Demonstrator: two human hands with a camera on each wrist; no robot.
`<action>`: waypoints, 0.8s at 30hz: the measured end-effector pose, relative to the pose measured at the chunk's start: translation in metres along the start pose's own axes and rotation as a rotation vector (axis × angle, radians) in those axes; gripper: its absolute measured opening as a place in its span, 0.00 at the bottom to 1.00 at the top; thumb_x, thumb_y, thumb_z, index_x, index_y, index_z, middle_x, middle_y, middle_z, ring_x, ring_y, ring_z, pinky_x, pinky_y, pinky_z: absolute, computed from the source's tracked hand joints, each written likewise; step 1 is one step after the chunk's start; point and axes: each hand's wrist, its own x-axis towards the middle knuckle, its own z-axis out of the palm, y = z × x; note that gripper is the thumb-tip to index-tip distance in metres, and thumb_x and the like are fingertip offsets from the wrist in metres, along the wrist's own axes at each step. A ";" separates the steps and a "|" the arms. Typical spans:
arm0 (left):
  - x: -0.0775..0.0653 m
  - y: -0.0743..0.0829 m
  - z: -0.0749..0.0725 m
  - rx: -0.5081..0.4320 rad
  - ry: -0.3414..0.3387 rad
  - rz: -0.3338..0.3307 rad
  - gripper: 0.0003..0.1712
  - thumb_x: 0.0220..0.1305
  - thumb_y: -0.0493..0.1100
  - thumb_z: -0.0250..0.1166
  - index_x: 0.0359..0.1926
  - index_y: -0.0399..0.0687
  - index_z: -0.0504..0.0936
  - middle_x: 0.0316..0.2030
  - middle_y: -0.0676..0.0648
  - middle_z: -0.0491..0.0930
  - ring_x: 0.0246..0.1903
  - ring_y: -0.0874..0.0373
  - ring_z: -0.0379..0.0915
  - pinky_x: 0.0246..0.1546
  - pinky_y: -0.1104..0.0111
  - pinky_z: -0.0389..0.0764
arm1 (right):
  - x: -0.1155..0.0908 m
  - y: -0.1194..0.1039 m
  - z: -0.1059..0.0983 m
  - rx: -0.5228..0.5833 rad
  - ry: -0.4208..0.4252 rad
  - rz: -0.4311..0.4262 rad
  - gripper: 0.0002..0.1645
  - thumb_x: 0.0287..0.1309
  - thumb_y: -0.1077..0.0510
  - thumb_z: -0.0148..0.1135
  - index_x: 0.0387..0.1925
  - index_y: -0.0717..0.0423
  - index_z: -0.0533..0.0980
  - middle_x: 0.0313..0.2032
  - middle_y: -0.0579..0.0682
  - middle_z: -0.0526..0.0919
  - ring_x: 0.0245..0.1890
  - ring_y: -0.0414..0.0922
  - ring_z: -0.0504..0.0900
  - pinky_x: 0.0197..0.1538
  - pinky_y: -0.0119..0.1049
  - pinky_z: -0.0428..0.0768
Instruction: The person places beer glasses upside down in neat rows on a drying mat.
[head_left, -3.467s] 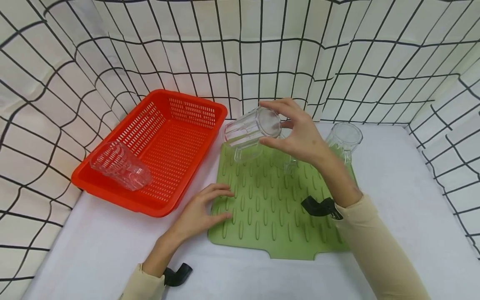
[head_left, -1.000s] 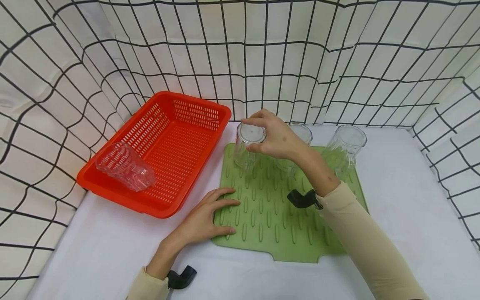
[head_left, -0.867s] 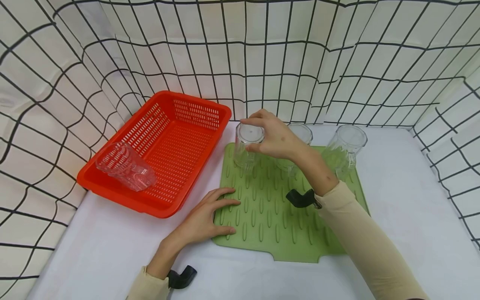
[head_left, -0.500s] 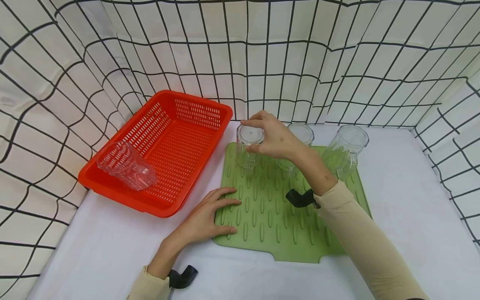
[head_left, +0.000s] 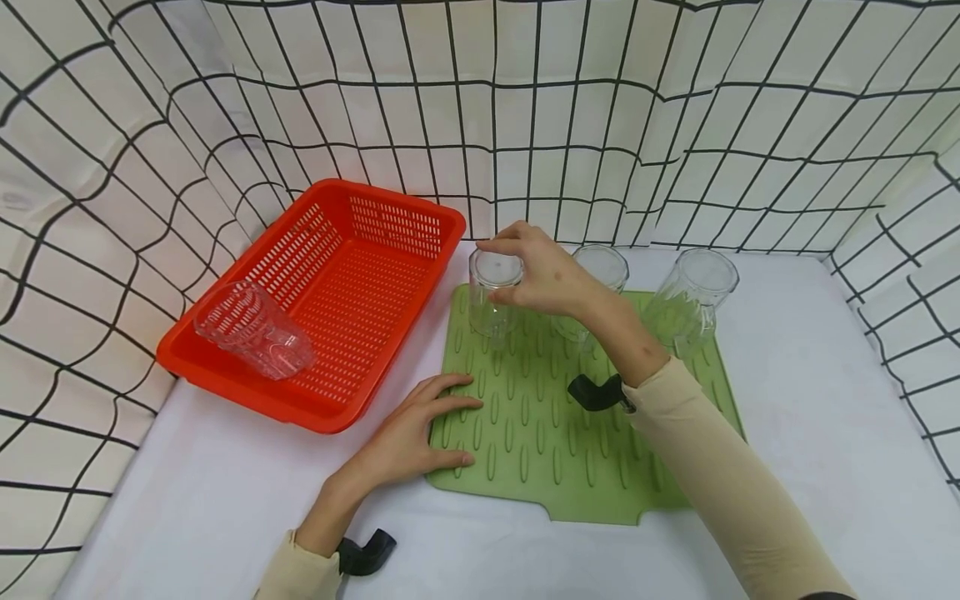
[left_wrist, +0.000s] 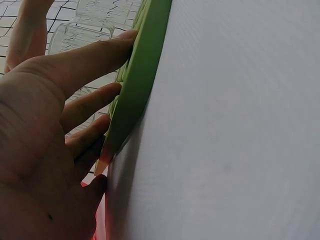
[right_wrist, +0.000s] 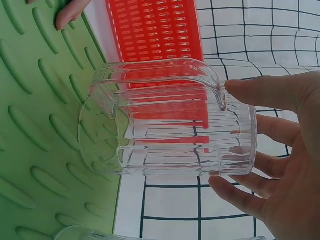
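Note:
A clear glass mug [head_left: 491, 315] stands upside down at the back left of the green ridged mat [head_left: 525, 454]. My right hand [head_left: 551, 275] holds it near its upturned base, thumb on one side and fingers on the other; the right wrist view shows the side handle of this mug [right_wrist: 170, 120]. Two more upturned glass mugs stand to the right along the mat's back, a middle mug [head_left: 603, 267] partly behind my hand and a right-hand mug [head_left: 697, 287]. My left hand [head_left: 408, 429] rests on the mat's left edge, fingers spread and holding nothing.
A red perforated basket [head_left: 367, 287] sits to the left, with a clear glass [head_left: 258, 333] lying tilted at its near left end. White cloth [head_left: 817, 400] covers the table. A white backdrop with black grid lines [head_left: 570, 117] rises behind and at both sides.
Tilted in the air over the mat's back earlier, the mug in my right hand now stands upside down on the mat. My left hand has shifted slightly. Over the last second little moves.

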 end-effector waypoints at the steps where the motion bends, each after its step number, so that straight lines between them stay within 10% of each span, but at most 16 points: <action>1: 0.000 0.000 0.000 -0.001 -0.001 0.000 0.39 0.48 0.48 0.85 0.64 0.60 0.83 0.75 0.52 0.67 0.77 0.47 0.60 0.73 0.43 0.69 | 0.000 0.000 0.000 0.002 -0.006 0.003 0.44 0.58 0.51 0.74 0.76 0.45 0.69 0.72 0.55 0.68 0.74 0.54 0.66 0.74 0.54 0.72; 24: 0.000 0.004 -0.002 -0.004 -0.013 -0.011 0.38 0.49 0.48 0.85 0.64 0.60 0.83 0.76 0.52 0.67 0.77 0.47 0.59 0.74 0.44 0.69 | -0.005 0.004 0.001 0.061 0.071 -0.054 0.44 0.60 0.51 0.75 0.75 0.51 0.68 0.70 0.56 0.69 0.66 0.53 0.74 0.69 0.53 0.77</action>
